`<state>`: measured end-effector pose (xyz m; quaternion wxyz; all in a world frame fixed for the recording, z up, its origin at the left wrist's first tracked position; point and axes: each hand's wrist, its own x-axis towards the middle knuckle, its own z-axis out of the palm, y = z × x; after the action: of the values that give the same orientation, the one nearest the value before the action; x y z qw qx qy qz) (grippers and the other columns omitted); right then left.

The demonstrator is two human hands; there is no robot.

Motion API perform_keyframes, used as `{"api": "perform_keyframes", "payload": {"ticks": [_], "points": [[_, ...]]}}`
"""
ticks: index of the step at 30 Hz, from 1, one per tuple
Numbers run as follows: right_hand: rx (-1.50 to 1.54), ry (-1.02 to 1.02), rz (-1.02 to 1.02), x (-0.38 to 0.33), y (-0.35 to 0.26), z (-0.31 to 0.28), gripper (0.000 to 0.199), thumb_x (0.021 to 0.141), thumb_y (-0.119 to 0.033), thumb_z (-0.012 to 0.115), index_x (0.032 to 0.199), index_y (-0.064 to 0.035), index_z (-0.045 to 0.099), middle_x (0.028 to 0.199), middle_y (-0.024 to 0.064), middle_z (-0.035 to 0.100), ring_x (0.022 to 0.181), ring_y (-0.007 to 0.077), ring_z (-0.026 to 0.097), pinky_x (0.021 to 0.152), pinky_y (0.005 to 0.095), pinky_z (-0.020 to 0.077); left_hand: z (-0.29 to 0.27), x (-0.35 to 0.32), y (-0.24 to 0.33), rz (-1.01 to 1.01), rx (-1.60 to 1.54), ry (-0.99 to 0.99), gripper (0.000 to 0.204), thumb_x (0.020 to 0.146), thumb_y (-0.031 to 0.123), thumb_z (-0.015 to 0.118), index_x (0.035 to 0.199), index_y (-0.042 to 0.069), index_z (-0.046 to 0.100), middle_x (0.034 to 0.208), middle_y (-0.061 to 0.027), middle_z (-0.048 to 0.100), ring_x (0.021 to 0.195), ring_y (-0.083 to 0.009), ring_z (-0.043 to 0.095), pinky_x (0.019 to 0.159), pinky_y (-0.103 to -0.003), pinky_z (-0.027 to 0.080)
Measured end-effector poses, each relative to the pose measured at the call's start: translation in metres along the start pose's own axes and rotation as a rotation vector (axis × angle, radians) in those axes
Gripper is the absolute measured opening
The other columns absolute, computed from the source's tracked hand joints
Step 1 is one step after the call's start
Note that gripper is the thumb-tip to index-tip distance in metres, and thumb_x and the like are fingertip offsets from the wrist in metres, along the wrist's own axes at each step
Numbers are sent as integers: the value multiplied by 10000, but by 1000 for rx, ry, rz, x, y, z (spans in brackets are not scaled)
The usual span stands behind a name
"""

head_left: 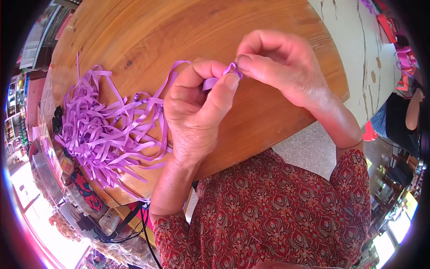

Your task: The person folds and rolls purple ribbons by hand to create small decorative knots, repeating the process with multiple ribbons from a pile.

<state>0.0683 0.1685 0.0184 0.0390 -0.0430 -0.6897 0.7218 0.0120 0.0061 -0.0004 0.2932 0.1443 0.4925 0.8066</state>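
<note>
Brown wooden boards make up the tabletop (148, 31), and a pale surface with dark veins (358, 49) adjoins it at the upper right. Above the wood, the left hand (192, 107) pinches a purple ribbon (209, 84) between thumb and forefinger. The right hand (286, 67) comes in from the other side, its thumb and forefinger pressed together at a small loop (231, 67) in that ribbon. Both sets of fingertips nearly meet there, the left thumb just below the loop and the right fingertips at its right edge. From the left hand's curled fingers, the flat part of the ribbon slants up and to the right toward the loop, so its visible length lies on the left hand's side.

Farther left, a tangled heap of purple ribbons (94, 130) spreads over the wood, much nearer the left hand than the right. One strand arcs from the heap up behind the left hand; whether it joins the held ribbon is hidden. The fingers also cover most of the fold, so I cannot tell how the loop is crossed or tucked. Black cables (144, 219) hang near the lower table edge, and at the far right another person's arm (414, 107) is partly cut off by the dark rim.
</note>
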Motion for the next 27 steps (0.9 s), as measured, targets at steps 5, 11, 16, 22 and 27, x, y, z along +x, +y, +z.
{"api": "perform_keyframes", "payload": {"ticks": [5,11,16,22,27], "points": [[486,-108,171,3,12,5,119,858,-117,599,877,1,592,809,41,601,741,101,550,693,232,446,-6,0,-5,5,-194,-85,81,851,12,619,928,15,593,847,7,572,719,-57,488,644,-187,398],[453,-92,159,-1,4,10,125,861,-109,600,908,7,589,815,33,604,769,105,554,721,237,446,-11,2,-8,-85,-390,-127,81,856,61,626,932,38,612,851,-7,577,697,-89,494,606,-223,402],[-67,101,-371,1,10,17,146,810,47,597,951,8,594,853,56,571,785,128,547,685,245,438,-10,1,-8,-38,-345,-95,84,857,54,622,939,39,614,880,-16,588,703,-90,496,593,-225,397],[-478,49,-764,4,8,9,278,724,141,582,970,14,612,875,118,567,779,202,550,677,274,439,-4,-2,0,-86,-297,39,84,863,36,610,947,32,612,878,-11,576,718,-88,496,609,-217,408],[-419,53,-706,1,5,7,263,722,138,593,951,13,624,878,122,577,777,206,551,660,277,445,-6,1,-2,-26,-275,-20,94,863,18,603,957,20,609,866,-19,573,709,-88,497,609,-216,410]]}}
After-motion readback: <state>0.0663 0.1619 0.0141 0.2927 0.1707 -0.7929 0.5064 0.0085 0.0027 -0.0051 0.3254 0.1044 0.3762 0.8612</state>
